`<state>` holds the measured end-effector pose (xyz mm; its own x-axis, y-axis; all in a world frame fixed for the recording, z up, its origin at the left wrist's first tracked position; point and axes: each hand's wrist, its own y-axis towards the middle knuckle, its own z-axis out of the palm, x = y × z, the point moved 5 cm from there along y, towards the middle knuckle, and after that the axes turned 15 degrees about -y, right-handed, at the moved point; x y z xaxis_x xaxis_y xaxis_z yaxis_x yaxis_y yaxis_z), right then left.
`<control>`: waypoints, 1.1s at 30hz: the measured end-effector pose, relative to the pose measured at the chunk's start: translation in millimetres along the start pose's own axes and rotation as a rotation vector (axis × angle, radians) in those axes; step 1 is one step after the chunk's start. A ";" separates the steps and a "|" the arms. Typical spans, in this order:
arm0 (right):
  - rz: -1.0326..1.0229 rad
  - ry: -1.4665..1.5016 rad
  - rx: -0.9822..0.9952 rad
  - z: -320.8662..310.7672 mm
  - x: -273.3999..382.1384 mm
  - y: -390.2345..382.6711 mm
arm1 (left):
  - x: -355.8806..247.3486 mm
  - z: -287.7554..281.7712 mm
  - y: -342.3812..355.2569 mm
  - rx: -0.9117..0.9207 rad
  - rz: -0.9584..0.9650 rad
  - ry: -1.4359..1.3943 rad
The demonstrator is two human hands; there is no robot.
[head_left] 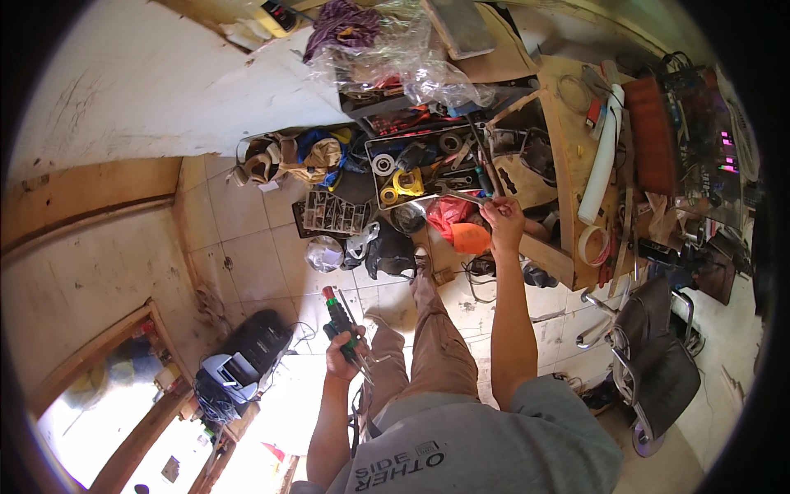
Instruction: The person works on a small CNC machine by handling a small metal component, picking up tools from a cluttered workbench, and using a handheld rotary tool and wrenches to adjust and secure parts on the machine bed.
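My left hand (343, 354) is closed round a bundle of hand tools (337, 315), held low beside my left leg. Green and black screwdriver-like handles and thin metal shafts stick out of the fist. Farther forward, my right hand (504, 218) pinches a grey metal wrench (462, 194), its head pointing left over the near edge of an open toolbox (374, 177). In the box lie a yellow tape measure (407, 182), a white tape roll (383, 165) and several loose tools. A red plastic bag (448, 214) and an orange piece (471, 239) are just below the wrench.
An organizer tray of small parts (333, 214) sits on the tiled floor left of the toolbox, near a black bag (390, 249). A cluttered wooden workbench (568, 165) stands at the right, with a black chair (658, 354) nearer me. A black machine (251, 346) is at the left.
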<state>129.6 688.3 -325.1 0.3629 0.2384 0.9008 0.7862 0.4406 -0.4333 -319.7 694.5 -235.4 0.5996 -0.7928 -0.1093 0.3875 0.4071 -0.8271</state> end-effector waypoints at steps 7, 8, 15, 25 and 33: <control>0.188 0.276 0.416 48.5 51.6 -91.2 | -37.5 5.6 -27.4 0.195 0.041 -0.047; 0.264 0.269 0.495 66.0 56.9 -114.4 | -44.9 4.3 -27.5 0.259 0.057 -0.047; 0.372 0.143 0.991 131.7 64.8 -273.3 | -77.1 15.7 -73.5 0.606 0.027 -0.222; 0.050 -0.186 0.900 211.0 81.5 -415.5 | -111.6 8.6 -143.3 0.707 0.071 0.169; -0.175 -0.253 0.731 197.2 91.0 -414.4 | -90.6 53.3 -163.7 0.686 0.179 0.380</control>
<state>-261.8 698.0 -69.0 0.0703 0.2641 0.9619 0.2620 0.9256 -0.2733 -400.2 723.8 -60.7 0.4621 -0.7390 -0.4902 0.7257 0.6329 -0.2700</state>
